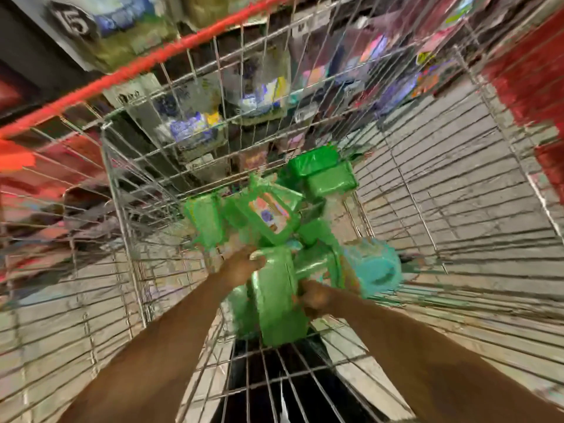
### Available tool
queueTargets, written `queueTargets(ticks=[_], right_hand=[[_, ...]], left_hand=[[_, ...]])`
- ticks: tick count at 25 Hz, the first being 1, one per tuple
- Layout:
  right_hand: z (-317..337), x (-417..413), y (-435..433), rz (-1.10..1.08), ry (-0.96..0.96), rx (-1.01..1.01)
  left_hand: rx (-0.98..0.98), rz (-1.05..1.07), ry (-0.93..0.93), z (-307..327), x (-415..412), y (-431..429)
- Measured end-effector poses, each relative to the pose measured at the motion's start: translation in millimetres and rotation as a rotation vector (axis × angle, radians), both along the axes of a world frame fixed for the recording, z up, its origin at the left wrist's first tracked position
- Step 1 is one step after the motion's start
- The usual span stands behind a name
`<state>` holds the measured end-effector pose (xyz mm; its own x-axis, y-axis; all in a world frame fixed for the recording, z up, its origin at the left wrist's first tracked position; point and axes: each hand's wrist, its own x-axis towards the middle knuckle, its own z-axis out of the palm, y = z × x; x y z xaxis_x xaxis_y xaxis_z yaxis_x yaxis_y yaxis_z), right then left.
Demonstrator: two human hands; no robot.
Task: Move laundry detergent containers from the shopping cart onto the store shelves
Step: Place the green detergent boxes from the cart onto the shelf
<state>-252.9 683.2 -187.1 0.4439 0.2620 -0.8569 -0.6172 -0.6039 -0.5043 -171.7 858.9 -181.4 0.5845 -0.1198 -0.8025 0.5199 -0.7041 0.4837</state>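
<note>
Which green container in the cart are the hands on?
The nearest green container, at the cart's near end: left hand holds its upper left, right hand its right side. The green ones farther back are untouched.

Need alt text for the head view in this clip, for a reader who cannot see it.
The left hand and right hand grip a green detergent container inside a wire shopping cart. More green containers and a teal object lie deeper in the cart; the picture is blurred.

Head camera looks steeply down into cart [183, 45].
</note>
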Motion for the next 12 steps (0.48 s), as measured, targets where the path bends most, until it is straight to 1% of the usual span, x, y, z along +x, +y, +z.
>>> queueTargets(ticks=[1, 2, 3, 4, 5, 6, 7, 9, 12], right_hand=[[-3, -2, 5, -0.034, 0.027, 0.04], [-9, -5, 9, -0.127, 0.117, 0.075], [-9, -8, 12, -0.221, 0.18, 0.041], [-5, -5, 15, -0.264, 0.16, -0.024], [3, -3, 14, -0.2, 0.113, -0.143], [4, -3, 17, -0.168, 0.081, -0.215], [12, -2, 16, -0.156, 0.051, -0.245], [36, 9, 8, -0.218, 0.0, -0.236], [83, 38, -14, -0.36, -0.081, -0.174]], left_hand=[[-0.006, 0.044, 0.007, -2, -2, -1], [-0.01, 0.049, 0.014, -3, -5, -2], [-0.006, 0.038, 0.014, -1, -7, -4], [0.011, 0.009, 0.011, 0, -8, -5], [0.038, -0.016, -0.006, 2, -9, -4], [0.057, -0.012, -0.018, 5, -8, -4], [0.065, 0.011, -0.032, 12, -5, -5], [0.055, 0.074, -0.063, 31, 5, -6], [0.115, 0.06, -0.143, 65, 25, -4]])
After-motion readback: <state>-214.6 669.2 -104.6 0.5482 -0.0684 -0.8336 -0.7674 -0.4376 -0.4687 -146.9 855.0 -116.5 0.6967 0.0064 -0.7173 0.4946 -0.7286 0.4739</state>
